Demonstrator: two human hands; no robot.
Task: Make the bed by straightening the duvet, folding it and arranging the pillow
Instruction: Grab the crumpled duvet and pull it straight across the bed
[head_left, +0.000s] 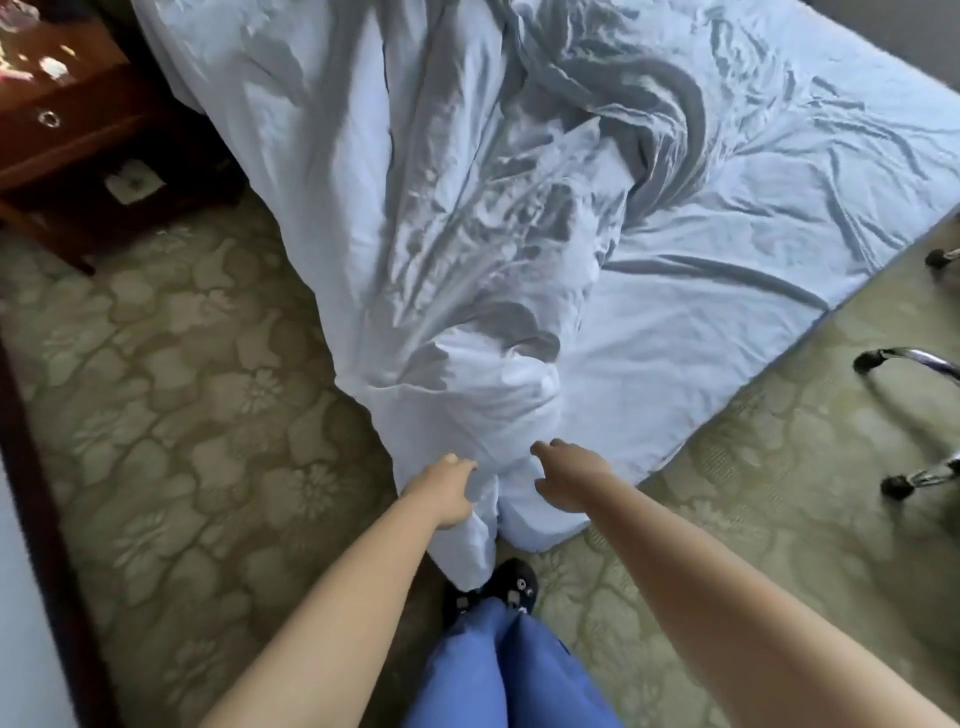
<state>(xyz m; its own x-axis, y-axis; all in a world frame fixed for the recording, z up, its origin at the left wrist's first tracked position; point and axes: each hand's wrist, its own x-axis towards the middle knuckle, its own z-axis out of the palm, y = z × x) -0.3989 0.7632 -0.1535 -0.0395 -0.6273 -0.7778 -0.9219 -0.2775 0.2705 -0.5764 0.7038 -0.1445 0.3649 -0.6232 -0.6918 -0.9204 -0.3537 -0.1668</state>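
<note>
The white duvet lies bunched in a long, crumpled ridge running from the top of the bed down to its near corner, where its end hangs over the edge toward the floor. My left hand grips the hanging end on its left side, fingers curled into the fabric. My right hand is on the same end a little to the right, with fingers and thumb curled onto the cloth. The wrinkled pale sheet is bare to the right of the duvet. No pillow is in view.
A dark wooden nightstand stands at the upper left beside the bed. Chrome chair legs with castors stand on the patterned carpet to the right. My black shoe is at the bed's corner.
</note>
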